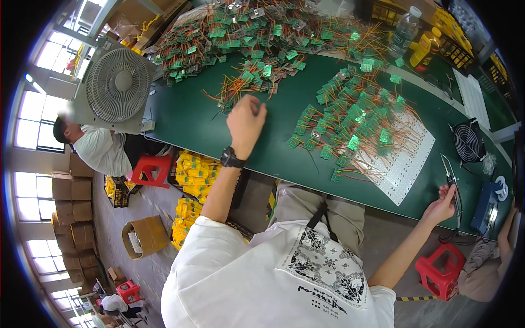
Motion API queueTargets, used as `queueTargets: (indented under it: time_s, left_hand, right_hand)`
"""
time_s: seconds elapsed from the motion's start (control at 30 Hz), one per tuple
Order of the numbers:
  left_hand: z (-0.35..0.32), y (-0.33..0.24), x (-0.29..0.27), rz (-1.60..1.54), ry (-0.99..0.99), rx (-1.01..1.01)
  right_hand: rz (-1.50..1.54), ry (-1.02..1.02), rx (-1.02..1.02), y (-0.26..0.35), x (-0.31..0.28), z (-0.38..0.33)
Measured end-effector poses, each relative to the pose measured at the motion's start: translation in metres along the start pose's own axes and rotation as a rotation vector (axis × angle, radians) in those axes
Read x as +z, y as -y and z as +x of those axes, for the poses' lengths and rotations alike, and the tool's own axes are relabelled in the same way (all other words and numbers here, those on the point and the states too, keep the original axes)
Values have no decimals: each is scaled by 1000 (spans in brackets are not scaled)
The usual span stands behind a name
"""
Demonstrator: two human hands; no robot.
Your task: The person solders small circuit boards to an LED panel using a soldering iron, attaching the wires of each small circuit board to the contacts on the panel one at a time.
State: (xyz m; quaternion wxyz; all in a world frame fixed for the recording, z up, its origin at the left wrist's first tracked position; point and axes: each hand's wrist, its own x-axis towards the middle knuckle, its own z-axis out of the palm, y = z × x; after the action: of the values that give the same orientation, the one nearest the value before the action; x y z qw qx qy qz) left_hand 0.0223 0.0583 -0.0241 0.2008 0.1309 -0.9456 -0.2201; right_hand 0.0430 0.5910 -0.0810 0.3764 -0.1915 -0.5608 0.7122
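My left hand (246,124), a dark watch on its wrist, hovers over the green table just in front of a small cluster of green circuit boards with red and orange wires (252,76). Its fingers are loosely bent, the thumb stands apart, and nothing shows between them. At the right end of the table my right hand (439,206) is closed around a thin soldering iron (450,179), its tip pointing away from me. Between the hands lies a heap of wired green boards (355,117), partly on a white perforated sheet (403,158).
A large pile of wired boards (219,38) covers the far left. A fan (117,85) stands at the left end. Bottles (404,33), a small black fan (468,141) and a blue soldering station (484,206) line the right. Other people sit nearby; red stools (442,270) stand on the floor.
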Motion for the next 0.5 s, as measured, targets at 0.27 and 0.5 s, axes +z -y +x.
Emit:
queueTargets:
  time_s: [0.27,0.5]
  left_hand:
    - [-6,60,-26,165,-128,-149]
    - [-21,80,-42,-353,23,-243]
  right_hand:
    - [19,7,-4,1,1,-1]
    - [21,29,8,1,-2,-2]
